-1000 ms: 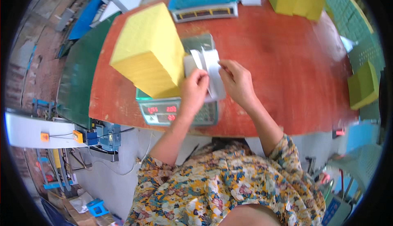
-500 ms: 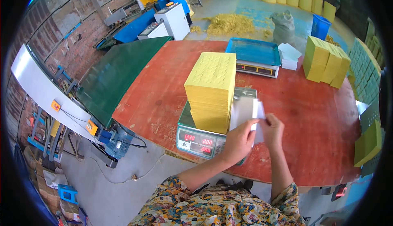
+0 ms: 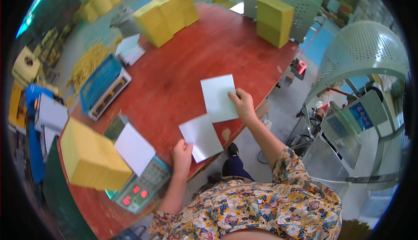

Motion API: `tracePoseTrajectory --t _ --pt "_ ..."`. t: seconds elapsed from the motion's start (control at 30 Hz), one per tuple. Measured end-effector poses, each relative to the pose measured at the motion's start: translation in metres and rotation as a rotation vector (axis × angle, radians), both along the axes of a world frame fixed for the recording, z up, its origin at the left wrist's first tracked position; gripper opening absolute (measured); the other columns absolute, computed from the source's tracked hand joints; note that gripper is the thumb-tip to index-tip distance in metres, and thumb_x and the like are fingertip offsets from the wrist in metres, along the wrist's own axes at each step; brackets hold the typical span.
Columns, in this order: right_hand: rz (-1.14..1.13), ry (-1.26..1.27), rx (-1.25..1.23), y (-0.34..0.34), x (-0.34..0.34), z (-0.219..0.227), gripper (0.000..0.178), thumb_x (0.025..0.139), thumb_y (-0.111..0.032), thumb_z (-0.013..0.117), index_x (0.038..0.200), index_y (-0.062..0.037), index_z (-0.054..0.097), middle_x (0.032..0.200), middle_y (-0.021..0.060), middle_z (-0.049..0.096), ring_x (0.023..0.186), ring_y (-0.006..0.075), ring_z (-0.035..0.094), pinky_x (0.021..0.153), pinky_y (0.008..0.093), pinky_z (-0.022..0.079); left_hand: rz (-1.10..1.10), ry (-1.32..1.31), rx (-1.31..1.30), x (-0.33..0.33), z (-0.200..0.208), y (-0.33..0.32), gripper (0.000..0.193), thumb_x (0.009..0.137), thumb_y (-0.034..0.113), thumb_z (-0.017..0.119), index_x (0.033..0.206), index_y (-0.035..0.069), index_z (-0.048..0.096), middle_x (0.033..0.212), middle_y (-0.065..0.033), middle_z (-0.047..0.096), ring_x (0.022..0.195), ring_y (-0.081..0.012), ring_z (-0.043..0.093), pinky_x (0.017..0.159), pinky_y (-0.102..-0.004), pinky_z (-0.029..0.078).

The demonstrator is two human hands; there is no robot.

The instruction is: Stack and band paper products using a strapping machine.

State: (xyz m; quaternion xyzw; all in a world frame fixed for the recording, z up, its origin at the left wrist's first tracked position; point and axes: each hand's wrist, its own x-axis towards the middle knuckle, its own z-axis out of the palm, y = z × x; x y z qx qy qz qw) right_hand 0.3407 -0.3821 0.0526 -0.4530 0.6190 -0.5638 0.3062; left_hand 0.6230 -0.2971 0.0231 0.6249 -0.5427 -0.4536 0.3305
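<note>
Head view: tall yellow paper stack [image 3: 91,159] sat on grey digital scale [image 3: 141,187], white sheet [image 3: 134,148] beside it. Left hand [image 3: 182,153] pinched lower white paper sheet [image 3: 201,136]; right hand [image 3: 242,103] fingers pressed flat, released, on upper white sheet [image 3: 218,97], both lying on red round table [image 3: 174,66].

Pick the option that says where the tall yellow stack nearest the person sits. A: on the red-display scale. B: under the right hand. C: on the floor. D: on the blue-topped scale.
A: the yellow stack rests on the scale with the red display, beside a white sheet.
</note>
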Motion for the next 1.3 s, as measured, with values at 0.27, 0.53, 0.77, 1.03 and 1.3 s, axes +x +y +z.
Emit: tracePoseTrajectory --t 0.27,0.53,0.77,1.03,1.3 --pt "-0.239 0.29 0.011 -0.026 -0.136 -0.021 0.019 0.087 -0.018 0.065 0.085 -0.0004 0.059 0.077 0.0214 0.062 0.069 0.038 0.063 0.062 0.0429 0.048 -0.221 -0.242 -0.619 -0.106 0.084 -0.099 0.006 0.08 -0.001 0.064 0.076 -0.003 0.059 0.062 -0.0044 0.054 0.054 -0.0162 0.049 0.057 -0.03 0.043" --pt "-0.124 0.413 -0.056 -0.062 -0.198 -0.029 0.013 0.085 -0.015 0.063 0.084 -0.0037 0.058 0.076 0.0187 0.06 0.074 0.0393 0.062 0.064 0.0474 0.048 -0.432 0.866 -0.034 -0.334 0.23 -0.276 0.014 0.091 0.002 0.058 0.104 0.001 0.06 0.089 -0.0018 0.057 0.071 -0.0093 0.052 0.058 -0.0241 0.042" --pt "-0.068 0.36 -0.127 -0.065 -0.187 -0.022 0.009 0.086 -0.011 0.064 0.087 -0.0034 0.06 0.078 0.0159 0.062 0.072 0.0353 0.064 0.062 0.0428 0.05 -0.257 0.798 -0.004 -0.498 0.227 -0.417 0.017 0.087 0.0 0.065 0.094 0.007 0.052 0.077 -0.0032 0.058 0.06 -0.0132 0.056 0.051 -0.0244 0.046" --pt "-0.037 0.307 -0.108 -0.063 -0.201 -0.024 0.006 0.086 -0.01 0.064 0.088 -0.005 0.062 0.079 0.0134 0.064 0.071 0.0325 0.065 0.062 0.0413 0.052 -0.121 0.542 -0.093 -0.543 0.204 -0.414 0.058 0.08 -0.006 0.065 0.132 0.001 0.04 0.084 -0.0068 0.059 0.061 -0.0113 0.055 0.046 -0.025 0.04" --pt "-0.023 0.211 -0.111 -0.064 -0.206 -0.017 0.007 0.087 -0.009 0.064 0.088 -0.0026 0.06 0.078 0.0151 0.062 0.067 0.0305 0.063 0.06 0.0385 0.05 -0.154 0.471 -0.148 -0.536 0.195 -0.41 0.062 0.076 -0.006 0.066 0.132 -0.003 0.038 0.087 -0.0089 0.059 0.06 -0.0126 0.055 0.045 -0.0261 0.041"
